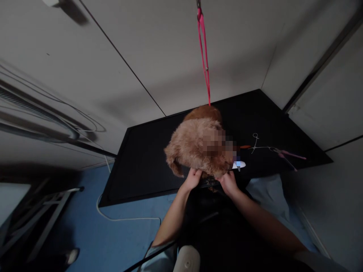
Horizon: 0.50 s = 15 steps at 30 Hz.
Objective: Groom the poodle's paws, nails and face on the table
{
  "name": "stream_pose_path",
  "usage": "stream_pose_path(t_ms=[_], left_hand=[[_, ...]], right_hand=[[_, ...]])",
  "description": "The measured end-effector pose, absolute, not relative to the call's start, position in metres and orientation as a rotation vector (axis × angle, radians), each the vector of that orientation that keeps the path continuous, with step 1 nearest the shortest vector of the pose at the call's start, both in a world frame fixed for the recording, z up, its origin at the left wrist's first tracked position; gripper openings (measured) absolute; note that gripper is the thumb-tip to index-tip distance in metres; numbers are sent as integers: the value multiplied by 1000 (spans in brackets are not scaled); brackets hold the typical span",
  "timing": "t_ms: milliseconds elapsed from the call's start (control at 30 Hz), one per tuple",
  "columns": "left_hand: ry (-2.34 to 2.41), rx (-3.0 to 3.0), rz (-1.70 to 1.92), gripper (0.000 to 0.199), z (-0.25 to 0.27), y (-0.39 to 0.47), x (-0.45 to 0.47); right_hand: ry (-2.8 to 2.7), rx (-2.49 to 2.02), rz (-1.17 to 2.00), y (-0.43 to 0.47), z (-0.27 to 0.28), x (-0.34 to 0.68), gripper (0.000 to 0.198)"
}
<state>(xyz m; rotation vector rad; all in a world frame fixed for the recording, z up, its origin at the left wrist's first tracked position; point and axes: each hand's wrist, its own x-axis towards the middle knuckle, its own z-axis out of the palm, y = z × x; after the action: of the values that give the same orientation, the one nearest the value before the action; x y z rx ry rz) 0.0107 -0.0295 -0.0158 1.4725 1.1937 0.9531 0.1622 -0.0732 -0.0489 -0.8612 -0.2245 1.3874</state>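
A brown, curly-coated dog (pixel 195 139) is on a black grooming table (pixel 136 162), its head side blurred by pixel blocks. At the near edge of the table, my left hand (pixel 194 178) is closed against the dog's lower body, with its fingertips hidden in the fur. My right hand (pixel 228 183) is closed on the fur at the dog's lower front, below the blurred area. Exactly which part of the dog each hand grips is hidden. Dark brown hair clippings (pixel 211 183) are between my hands. A white object (pixel 241 164), partly pixelated, lies just beyond my right hand.
A pink grooming loop (pixel 204 49) hangs down behind the dog. On the table's right lie a metal clamp (pixel 255 143), an orange-handled tool (pixel 245 146) and pink-toned scissors (pixel 283 153). A white cable (pixel 127 219) crosses the blue floor. Walls stand behind and to the right.
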Motion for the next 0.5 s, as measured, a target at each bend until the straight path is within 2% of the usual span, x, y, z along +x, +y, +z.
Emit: stream_pose_path(t_ms=[300, 500], left_hand=[[1143, 1512, 996, 25, -15, -28, 11], [1097, 1526, 961, 25, -18, -29, 11]], right_hand=[[-335, -781, 1544, -71, -43, 206, 31], [-632, -808, 1405, -61, -38, 210, 26]])
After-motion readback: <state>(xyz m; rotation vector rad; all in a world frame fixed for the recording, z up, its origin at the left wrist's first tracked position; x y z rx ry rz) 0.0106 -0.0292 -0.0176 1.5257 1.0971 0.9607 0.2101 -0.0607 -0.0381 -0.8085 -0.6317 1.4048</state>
